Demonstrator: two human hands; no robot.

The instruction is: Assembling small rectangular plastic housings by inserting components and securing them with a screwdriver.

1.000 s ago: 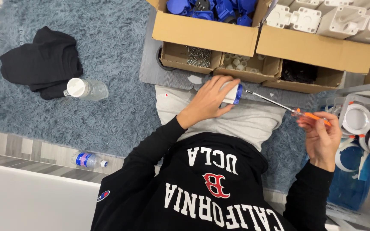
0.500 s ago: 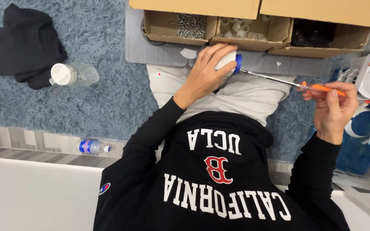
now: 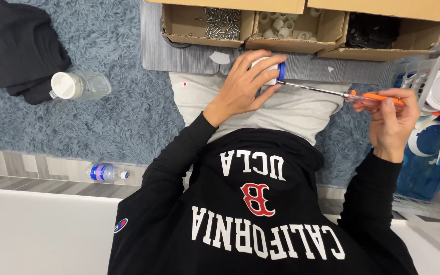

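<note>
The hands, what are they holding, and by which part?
The left hand wraps the white body of a blue-rimmed part. The right hand holds a screwdriver by its orange handle.

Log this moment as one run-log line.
left hand: grips white-and-blue part | right hand: holds orange-handled screwdriver, tip at part | boxes of screws ahead

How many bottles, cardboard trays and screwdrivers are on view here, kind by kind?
Bottles: 2, a clear jar-like bottle on the rug and a small water bottle on the floor.
Cardboard trays: 3, holding screws, white rings and black parts.
Screwdrivers: 1, the orange-handled screwdriver.
Total: 6.
</note>
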